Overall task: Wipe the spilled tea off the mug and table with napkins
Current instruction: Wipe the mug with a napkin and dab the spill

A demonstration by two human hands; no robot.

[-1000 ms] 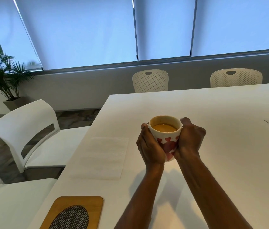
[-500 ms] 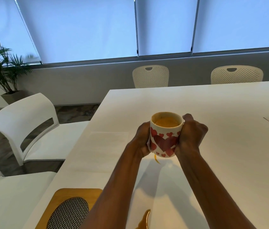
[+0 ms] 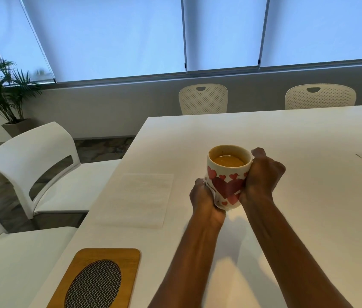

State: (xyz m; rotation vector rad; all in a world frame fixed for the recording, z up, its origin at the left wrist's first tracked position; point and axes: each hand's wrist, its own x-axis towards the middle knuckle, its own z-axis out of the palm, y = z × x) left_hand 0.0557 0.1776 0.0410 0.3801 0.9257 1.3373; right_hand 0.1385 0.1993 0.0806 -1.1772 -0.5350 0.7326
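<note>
Fingers (image 3: 258, 152) curled around the mug (image 3: 226, 187), either side

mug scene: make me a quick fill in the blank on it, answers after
1. The mug is printed with red ____.
2. The left hand and the right hand both hold the ____.
3. The flat napkin lies on the table to the ____ of the mug.
4. Beyond the table's far edge stand ____ perforated chairs.
Answers: hearts; mug; left; two.
</note>
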